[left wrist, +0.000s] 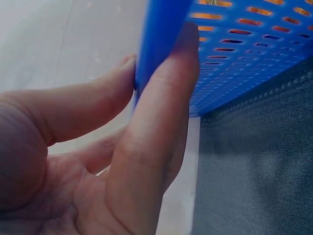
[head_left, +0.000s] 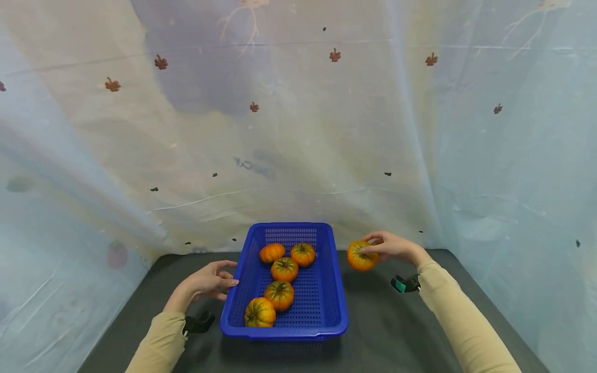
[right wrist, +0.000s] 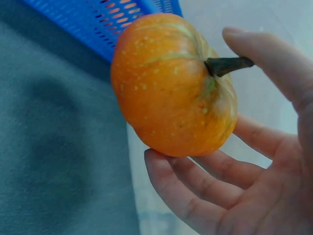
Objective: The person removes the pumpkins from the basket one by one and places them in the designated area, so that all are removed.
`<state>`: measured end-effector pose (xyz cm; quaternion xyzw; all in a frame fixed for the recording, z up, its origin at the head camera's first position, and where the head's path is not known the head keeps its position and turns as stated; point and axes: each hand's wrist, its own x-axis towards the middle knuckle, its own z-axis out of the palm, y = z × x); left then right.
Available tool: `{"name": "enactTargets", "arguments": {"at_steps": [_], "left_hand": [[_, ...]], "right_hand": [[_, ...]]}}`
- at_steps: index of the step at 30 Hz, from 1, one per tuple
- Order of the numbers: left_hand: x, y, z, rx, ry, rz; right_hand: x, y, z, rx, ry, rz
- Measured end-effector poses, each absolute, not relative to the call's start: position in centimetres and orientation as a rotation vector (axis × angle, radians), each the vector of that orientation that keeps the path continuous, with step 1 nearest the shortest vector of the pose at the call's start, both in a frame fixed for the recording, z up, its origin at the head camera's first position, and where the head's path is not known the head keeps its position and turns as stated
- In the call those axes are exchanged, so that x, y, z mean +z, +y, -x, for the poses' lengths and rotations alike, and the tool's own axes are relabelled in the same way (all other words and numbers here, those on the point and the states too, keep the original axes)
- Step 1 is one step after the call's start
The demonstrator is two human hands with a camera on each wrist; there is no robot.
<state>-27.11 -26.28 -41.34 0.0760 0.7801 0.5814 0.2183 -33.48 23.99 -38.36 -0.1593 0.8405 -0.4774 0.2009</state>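
A blue plastic basket (head_left: 311,331) stands on the dark table with several small orange pumpkins inside, among them one at the near left corner (head_left: 260,313). At its left side my left hand (head_left: 210,282) pinches the rim (left wrist: 164,34) between thumb and fingers. To the right of the basket, my right hand (head_left: 389,245) holds another small pumpkin (head_left: 361,256) above the table. In the right wrist view, that pumpkin (right wrist: 166,88) shows a short dark stem beside the thumb, and the fingers (right wrist: 195,205) support it from below.
The dark tabletop (head_left: 373,331) extends around the basket. A pale plastic sheet (head_left: 298,145) printed with small leaves hangs behind and along both sides. Dark bands (head_left: 199,322) sit at both wrists.
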Motion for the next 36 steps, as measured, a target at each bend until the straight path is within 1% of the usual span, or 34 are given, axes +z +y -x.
{"name": "enactTargets", "arguments": {"at_steps": [9, 23, 29, 36], "left_hand": [[-41.3, -26.3, 27.0, 1.615, 2.155, -0.208], [-41.4, -26.2, 27.2, 1.612, 2.168, -0.193], [-41.3, -26.2, 27.0, 1.61, 2.166, -0.208], [-41.3, -26.2, 27.0, 1.618, 2.151, -0.218]], "right_hand": [[-41.6, 25.3, 33.5, -1.414, 2.407, 0.289], [-45.5, 24.7, 33.6, -1.443, 2.516, 0.137], [-46.4, 23.9, 33.3, -1.424, 2.543, 0.096], [-46.3, 23.0, 33.0, -1.463, 2.543, 0.066]]}}
